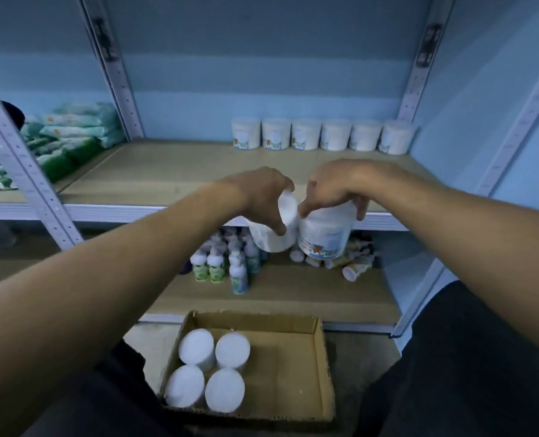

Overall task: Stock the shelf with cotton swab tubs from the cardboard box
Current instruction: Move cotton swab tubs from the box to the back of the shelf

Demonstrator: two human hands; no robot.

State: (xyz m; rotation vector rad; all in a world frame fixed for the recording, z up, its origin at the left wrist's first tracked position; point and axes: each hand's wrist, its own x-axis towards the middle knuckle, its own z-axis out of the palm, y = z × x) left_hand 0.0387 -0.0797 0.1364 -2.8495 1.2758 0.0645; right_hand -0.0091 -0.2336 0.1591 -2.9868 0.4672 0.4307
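Observation:
My left hand grips a white cotton swab tub from above by its lid. Right beside it, my right hand grips a second tub with a blue label, also by its top. Both tubs hang in the air just in front of the wooden shelf's front edge, touching or nearly touching each other. A row of several tubs stands at the back right of that shelf. On the floor below, the open cardboard box holds several more tubs in its left half.
Green and white soft packs fill the neighbouring shelf bay at left. Small bottles stand and lie on the lower shelf behind the held tubs. Grey perforated metal uprights frame the bay. My dark-trousered legs flank the box.

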